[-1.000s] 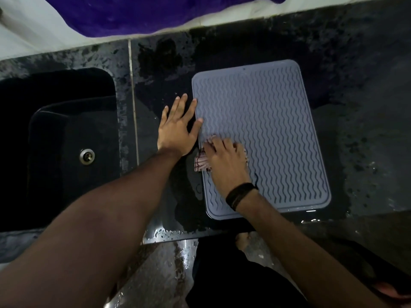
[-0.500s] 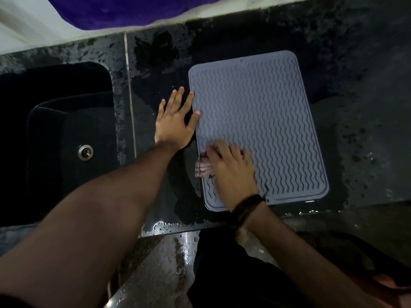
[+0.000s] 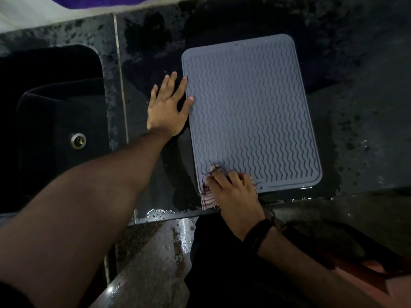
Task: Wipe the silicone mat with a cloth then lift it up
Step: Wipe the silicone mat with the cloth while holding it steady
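A grey silicone mat (image 3: 251,112) with wavy ridges lies flat on the wet black counter. My left hand (image 3: 166,107) rests palm down beside the mat's left edge, fingers spread, with thumb and forefinger tips on the mat. My right hand (image 3: 233,192) presses a small pinkish striped cloth (image 3: 208,197) onto the mat's near left corner. Most of the cloth is hidden under the hand; a part sticks out over the mat's edge onto the counter.
A dark sink (image 3: 55,130) with a metal drain (image 3: 78,141) lies to the left, past a seam in the counter. Water droplets sit at the counter's front edge (image 3: 160,213). A white wall with purple fabric (image 3: 100,0) runs along the back.
My right hand has dragged the cloth toward me along the mat's left side to its near corner. My left hand has stayed in place at the mat's edge.
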